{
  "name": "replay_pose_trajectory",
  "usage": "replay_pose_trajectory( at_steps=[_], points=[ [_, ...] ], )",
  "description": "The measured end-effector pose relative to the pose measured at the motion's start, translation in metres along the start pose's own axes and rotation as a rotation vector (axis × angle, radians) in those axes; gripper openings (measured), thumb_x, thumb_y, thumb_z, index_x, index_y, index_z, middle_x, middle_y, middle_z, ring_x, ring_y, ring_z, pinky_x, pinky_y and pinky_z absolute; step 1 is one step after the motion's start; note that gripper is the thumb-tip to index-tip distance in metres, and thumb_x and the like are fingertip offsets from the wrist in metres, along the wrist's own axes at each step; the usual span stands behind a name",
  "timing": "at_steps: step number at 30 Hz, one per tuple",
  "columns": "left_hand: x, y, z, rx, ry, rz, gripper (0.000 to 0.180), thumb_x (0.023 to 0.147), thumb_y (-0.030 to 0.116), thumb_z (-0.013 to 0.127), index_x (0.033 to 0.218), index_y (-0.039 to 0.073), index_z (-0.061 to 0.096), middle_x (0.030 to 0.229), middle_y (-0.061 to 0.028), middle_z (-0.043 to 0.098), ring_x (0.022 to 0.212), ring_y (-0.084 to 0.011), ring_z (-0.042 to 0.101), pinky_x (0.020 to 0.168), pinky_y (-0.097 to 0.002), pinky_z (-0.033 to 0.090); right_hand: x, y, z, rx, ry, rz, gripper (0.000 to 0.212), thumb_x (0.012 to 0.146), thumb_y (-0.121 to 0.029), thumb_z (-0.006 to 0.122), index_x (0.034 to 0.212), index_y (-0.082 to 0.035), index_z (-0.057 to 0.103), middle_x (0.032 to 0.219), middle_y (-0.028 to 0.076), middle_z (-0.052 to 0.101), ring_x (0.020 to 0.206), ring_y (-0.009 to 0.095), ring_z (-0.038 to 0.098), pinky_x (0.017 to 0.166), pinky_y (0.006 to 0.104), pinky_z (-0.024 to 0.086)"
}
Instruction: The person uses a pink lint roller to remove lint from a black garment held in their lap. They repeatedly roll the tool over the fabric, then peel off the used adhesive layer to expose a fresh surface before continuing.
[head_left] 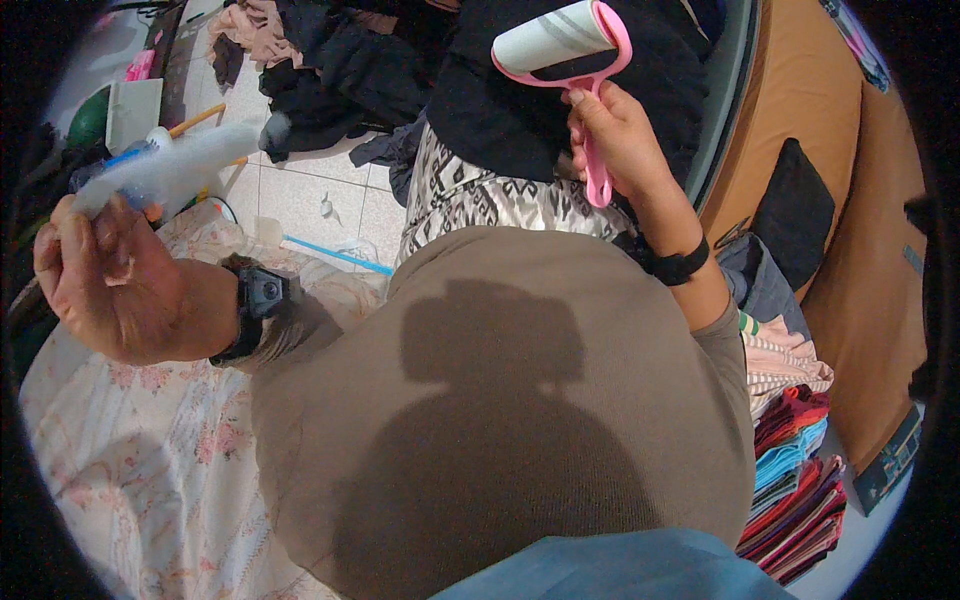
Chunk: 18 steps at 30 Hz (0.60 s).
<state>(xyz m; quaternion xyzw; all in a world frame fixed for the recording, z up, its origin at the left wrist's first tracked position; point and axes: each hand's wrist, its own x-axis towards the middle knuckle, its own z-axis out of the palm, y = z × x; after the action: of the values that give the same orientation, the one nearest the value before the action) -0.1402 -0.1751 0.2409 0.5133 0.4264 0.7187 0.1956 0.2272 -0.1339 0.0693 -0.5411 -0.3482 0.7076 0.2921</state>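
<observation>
My right hand [622, 140] is wrapped round the pink handle of a lint roller [556, 42], held up over my lap. Its white cylinder points to the upper left, above a black garment [475, 115] spread across my legs. Raised at the far left, my left hand [130, 290] pinches one end of a whitish, translucent sheet [190, 165], which looks like a peeled lint-roller sheet. Motion blurs that sheet, and it stretches to the upper right from my fingers. The two hands are well apart.
Dark clothes [335, 85] lie heaped on the tiled floor [300, 195], near a thin blue stick [335, 255]. Floral fabric [170, 450] covers the surface at my left. On my right are a stack of folded clothes [790, 480] and a tan cushioned piece [800, 90].
</observation>
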Motion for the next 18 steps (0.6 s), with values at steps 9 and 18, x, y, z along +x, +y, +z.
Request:
replay_pose_trajectory(
  at_steps=[9,18],
  points=[
    [-0.045,-0.098,-0.116,0.509,0.129,-0.418,0.019,0.084,0.005,0.071,0.102,-0.001,0.067,0.086,-0.0070,0.067,0.077,-0.0148,0.066,0.065,-0.0241,0.049,-0.003,-0.010,-0.001,0.161,-0.041,0.031,0.020,0.098,-0.026,0.056,0.102,-0.007,0.054,0.068,0.000,0.052,0.046,0.010,0.049,0.039,0.0251,0.042],
    [-0.208,-0.196,-0.279,0.596,0.613,-1.061,0.019,0.085,-0.012,0.052,0.101,-0.012,0.061,0.089,-0.0174,0.064,0.069,-0.0227,0.066,0.055,-0.0265,0.052,-0.006,-0.011,-0.001,0.206,-0.178,-0.001,0.023,0.100,-0.025,0.052,0.108,-0.004,0.053,0.068,0.002,0.050,0.045,0.011,0.047,0.037,0.0238,0.040]
  ],
)
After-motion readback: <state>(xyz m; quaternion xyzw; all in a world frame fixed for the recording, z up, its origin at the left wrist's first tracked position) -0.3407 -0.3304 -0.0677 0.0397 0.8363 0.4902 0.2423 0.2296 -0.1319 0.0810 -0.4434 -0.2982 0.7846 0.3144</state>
